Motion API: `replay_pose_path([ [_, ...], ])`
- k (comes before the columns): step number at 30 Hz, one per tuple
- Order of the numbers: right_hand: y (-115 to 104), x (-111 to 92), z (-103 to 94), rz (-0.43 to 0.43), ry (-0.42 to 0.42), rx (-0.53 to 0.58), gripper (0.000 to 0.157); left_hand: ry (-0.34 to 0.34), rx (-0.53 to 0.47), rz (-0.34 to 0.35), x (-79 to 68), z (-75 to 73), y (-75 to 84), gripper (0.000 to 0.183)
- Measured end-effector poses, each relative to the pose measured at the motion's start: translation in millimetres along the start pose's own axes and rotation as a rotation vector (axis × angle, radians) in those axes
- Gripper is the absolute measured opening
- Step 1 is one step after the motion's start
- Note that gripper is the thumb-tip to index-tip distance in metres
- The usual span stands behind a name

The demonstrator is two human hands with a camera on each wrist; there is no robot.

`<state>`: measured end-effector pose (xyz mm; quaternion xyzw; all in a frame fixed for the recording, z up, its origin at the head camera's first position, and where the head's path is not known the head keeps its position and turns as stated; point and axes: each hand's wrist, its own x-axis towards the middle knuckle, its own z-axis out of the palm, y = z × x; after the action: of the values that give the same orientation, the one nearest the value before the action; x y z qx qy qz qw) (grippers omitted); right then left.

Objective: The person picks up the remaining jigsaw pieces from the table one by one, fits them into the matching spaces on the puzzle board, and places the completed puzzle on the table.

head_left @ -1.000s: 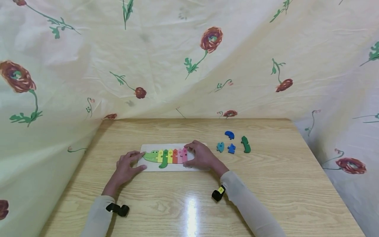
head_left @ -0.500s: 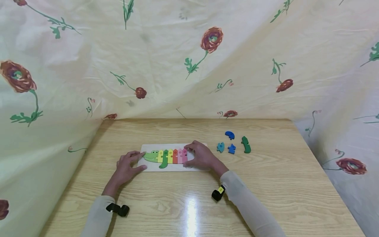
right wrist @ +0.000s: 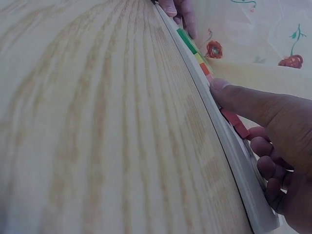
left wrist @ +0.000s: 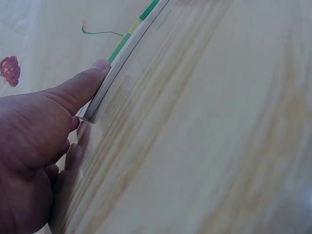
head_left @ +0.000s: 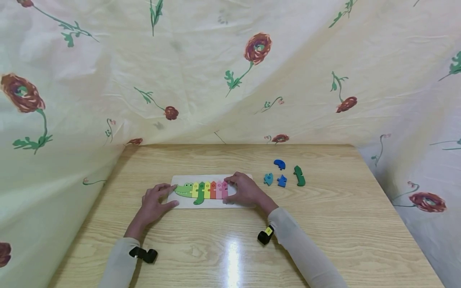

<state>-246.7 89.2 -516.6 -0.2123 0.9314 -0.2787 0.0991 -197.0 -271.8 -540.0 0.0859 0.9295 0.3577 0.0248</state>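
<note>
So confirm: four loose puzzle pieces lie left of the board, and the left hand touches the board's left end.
No: the four loose puzzle pieces lie right of the board, as the head view shows; the left hand does touch the board's left end.

Cream cloth [head_left: 201, 76] with red flowers [head_left: 257, 48] hangs around a wood-grain table [head_left: 342, 224] from nine o'clock through twelve to three, while white glare [head_left: 233, 264] streaks the table at six.

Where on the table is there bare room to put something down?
Bare table: right of the green puzzle piece, and between the sleeves. Crowded: the crocodile puzzle board with the left hand and right hand at its ends, and around the blue pieces.
</note>
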Motion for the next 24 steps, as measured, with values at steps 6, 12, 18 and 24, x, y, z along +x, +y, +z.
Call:
replay_pose_path([
  [6,-1,0,-1.5,0.003,-0.012,-0.015,0.080,-0.003,-0.001,0.000,0.7,-0.9,1.3,0.066],
  [12,3,-1,-3.9,0.011,-0.013,0.049,0.081,-0.003,0.003,0.000,1.5,-1.2,1.8,0.066],
  [18,9,-6,-11.4,-0.020,0.032,0.063,0.066,-0.007,0.000,-0.004,1.3,-0.5,0.1,0.067],
  [24,10,-23,-30.1,-0.075,0.094,0.072,0.057,-0.007,0.005,-0.004,1.0,0.1,-1.5,0.067],
])
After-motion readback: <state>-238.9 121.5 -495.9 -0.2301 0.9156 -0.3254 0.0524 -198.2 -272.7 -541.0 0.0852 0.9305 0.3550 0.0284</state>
